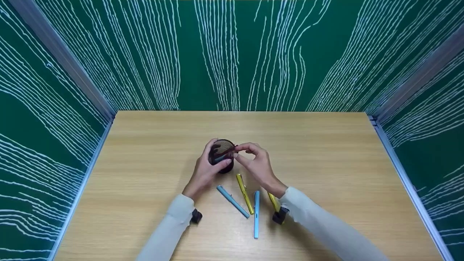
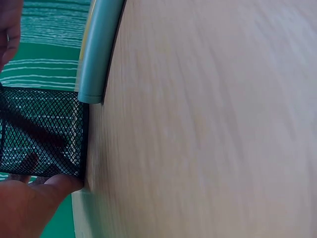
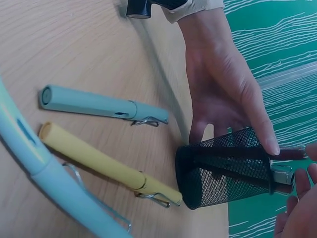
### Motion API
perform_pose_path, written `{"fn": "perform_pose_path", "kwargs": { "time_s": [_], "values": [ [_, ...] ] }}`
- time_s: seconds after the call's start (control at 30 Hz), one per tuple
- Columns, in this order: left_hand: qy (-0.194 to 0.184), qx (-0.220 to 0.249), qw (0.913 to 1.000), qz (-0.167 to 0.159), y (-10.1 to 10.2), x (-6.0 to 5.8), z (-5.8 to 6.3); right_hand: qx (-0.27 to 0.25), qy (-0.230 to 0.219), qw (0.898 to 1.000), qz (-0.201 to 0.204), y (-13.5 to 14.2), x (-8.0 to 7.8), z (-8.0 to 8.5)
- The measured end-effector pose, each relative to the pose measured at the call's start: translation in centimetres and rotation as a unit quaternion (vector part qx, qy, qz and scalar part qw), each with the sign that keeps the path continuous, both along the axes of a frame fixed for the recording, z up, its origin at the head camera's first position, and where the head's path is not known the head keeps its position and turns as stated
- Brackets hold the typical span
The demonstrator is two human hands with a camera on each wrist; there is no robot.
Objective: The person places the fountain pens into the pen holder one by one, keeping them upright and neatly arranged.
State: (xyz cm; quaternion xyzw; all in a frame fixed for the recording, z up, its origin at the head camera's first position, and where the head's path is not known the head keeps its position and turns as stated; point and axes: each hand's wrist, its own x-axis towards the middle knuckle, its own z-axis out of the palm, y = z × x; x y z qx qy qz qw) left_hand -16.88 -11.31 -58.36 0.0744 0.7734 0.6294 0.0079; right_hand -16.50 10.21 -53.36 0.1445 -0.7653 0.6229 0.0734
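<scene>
A black mesh pen cup point(image 1: 227, 169) stands on the table, and my left hand point(image 1: 206, 170) grips it around the side, thumb toward me. At its rim my right hand point(image 1: 259, 163) pinches the end of a dark pen point(image 3: 290, 153) between thumb and fingers. Most of that pen lies inside the cup, visible through the mesh in the right wrist view. A light blue pen's end point(image 3: 282, 174) and another dark pen's end point(image 3: 284, 188) also stick out of the cup beside it.
Between my forearms, a blue pen point(image 1: 232, 201), a yellow pen point(image 1: 245, 194) and a second blue pen point(image 1: 256, 214) lie on the wooden table point(image 1: 145, 163). Another yellow pen point(image 1: 273, 200) is partly covered by my right wrist. Green walls point(image 1: 250, 54) with white lines enclose the table.
</scene>
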Motion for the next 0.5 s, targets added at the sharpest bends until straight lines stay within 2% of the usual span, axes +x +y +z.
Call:
{"fn": "perform_pose_path", "kwargs": {
  "time_s": [0.27,0.5],
  "values": [
    [-0.007,0.015,0.9999,-0.004,0.1,0.1,0.0,0.005,-0.012,1.000,-0.008,0.8,0.4,-0.7],
    [-0.009,0.027,0.9996,-0.005,0.1,0.0,-0.2,0.031,-0.028,0.999,-0.013,2.0,1.0,-1.6]
  ]
}}
